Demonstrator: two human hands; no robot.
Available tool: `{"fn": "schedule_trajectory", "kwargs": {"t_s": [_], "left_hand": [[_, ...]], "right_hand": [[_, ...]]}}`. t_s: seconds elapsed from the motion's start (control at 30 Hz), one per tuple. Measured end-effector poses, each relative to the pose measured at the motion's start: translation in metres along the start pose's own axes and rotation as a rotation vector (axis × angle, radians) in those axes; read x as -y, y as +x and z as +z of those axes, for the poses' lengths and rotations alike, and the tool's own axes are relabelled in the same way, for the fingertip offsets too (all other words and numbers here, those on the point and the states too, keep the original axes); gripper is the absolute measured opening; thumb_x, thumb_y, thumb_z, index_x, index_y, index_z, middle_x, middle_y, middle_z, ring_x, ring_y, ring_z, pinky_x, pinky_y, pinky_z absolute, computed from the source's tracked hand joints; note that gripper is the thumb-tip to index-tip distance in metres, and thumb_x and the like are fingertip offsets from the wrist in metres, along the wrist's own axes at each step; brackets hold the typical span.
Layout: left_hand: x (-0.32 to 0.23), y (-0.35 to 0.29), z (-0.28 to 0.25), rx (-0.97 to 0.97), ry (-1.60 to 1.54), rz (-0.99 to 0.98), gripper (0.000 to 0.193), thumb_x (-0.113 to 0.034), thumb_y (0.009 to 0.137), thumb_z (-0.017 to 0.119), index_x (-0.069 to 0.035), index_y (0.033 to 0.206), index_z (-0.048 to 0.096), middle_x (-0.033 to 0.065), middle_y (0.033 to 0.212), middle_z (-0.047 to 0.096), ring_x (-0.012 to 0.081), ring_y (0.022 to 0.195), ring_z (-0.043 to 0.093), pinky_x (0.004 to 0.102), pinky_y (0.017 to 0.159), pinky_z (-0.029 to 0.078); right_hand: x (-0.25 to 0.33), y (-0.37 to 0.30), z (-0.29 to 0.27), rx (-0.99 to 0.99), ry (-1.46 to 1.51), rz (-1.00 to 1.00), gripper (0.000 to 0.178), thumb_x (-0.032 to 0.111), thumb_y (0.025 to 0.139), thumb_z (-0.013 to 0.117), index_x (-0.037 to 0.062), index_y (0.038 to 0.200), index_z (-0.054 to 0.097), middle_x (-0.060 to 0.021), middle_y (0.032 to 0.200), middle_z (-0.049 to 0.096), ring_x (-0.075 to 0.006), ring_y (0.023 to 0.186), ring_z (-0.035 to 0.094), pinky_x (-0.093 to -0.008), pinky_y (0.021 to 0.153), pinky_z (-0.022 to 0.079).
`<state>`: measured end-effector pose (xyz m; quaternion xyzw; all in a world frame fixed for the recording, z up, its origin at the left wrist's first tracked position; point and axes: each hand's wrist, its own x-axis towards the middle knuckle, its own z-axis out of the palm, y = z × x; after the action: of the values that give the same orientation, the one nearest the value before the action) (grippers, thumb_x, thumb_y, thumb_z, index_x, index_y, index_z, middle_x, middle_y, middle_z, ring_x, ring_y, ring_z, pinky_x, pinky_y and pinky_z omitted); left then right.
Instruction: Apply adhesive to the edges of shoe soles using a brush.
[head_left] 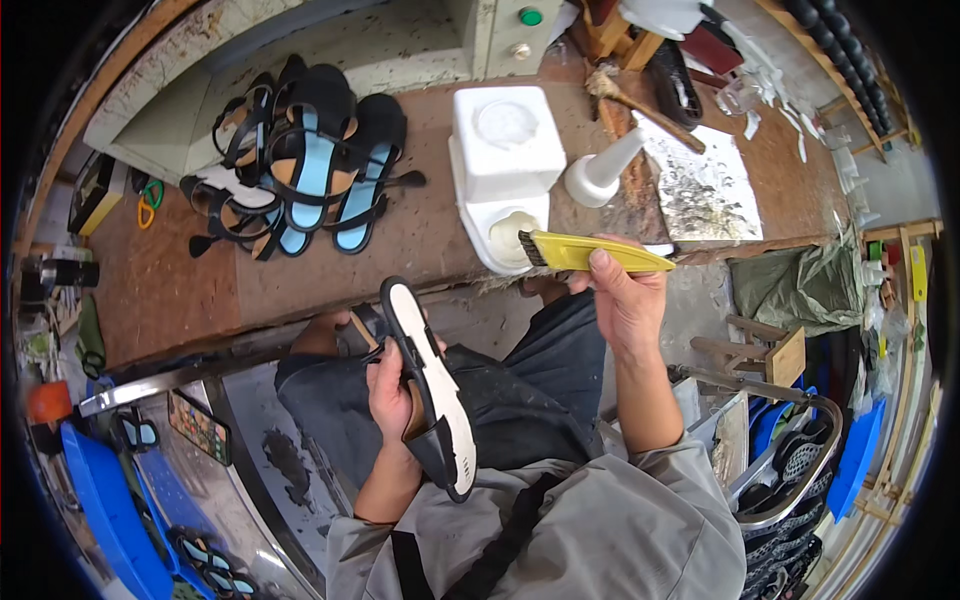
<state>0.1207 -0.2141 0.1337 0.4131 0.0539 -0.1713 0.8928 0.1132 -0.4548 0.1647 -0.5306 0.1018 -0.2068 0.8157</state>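
My left hand (pixel 388 395) grips a black sandal (pixel 430 375) above my lap, its long white sole face turned up. In my right hand (pixel 632 300) is a brush with a flat yellow handle (pixel 600 254), held between thumb and fingers. Its dark bristles are at the round well of a white plastic pot (pixel 508 135) near the bench's front edge. Whether they touch what is in the well I cannot tell. A white cone-shaped nozzle (pixel 602 172) stands right of the pot. Left of it lies a pile of black sandals (pixel 312 165), several with pale blue insoles.
A stained white sheet (pixel 708 190) and a wooden-handled tool (pixel 655 112) lie on the bench's right (pixel 800 200). A grey metal housing with a green button (pixel 530 16) rises behind. At lower left are a phone (pixel 198 427) and a blue bin (pixel 105 510); a wooden stool (pixel 785 360) stands right.
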Motion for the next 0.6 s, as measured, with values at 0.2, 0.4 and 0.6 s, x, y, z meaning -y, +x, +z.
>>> {"fn": "schedule_trajectory", "kwargs": {"t_s": [0.2, 0.4, 0.6], "left_hand": [[0.010, 0.005, -0.006, -0.173, -0.021, 0.001, 0.035, -0.025, 0.095, 0.038, 0.002, 0.111, 0.053, 0.0123, 0.080, 0.064, 0.0151, 0.061, 0.060, 0.0253, 0.052, 0.049], [0.010, 0.011, -0.012, -0.077, 0.017, -0.007, 0.040, -0.027, 0.094, 0.040, 0.005, 0.115, 0.052, 0.0122, 0.106, 0.059, 0.0184, 0.077, 0.060, 0.0268, 0.065, 0.049], [0.008, 0.017, -0.006, -0.171, 0.017, -0.011, 0.036, -0.028, 0.095, 0.039, 0.002, 0.102, 0.058, 0.0144, 0.079, 0.064, 0.0157, 0.058, 0.060, 0.0259, 0.053, 0.049]], "right_hand": [[-0.019, 0.018, -0.006, 0.072, -0.553, -0.025, 0.012, 0.006, 0.082, 0.064, -0.0020, 0.090, 0.065, -0.0026, 0.076, 0.059, -0.0084, 0.059, 0.055, -0.0203, 0.050, 0.042], [-0.022, 0.024, -0.001, 0.215, -0.821, -0.177, 0.011, 0.004, 0.080, 0.065, -0.0030, 0.088, 0.064, -0.0056, 0.080, 0.059, -0.0088, 0.066, 0.053, -0.0209, 0.056, 0.041], [-0.024, 0.026, -0.004, 0.231, -0.667, -0.083, 0.010, 0.004, 0.080, 0.065, -0.0027, 0.088, 0.064, -0.0044, 0.078, 0.059, -0.0081, 0.064, 0.051, -0.0205, 0.056, 0.040]]}}
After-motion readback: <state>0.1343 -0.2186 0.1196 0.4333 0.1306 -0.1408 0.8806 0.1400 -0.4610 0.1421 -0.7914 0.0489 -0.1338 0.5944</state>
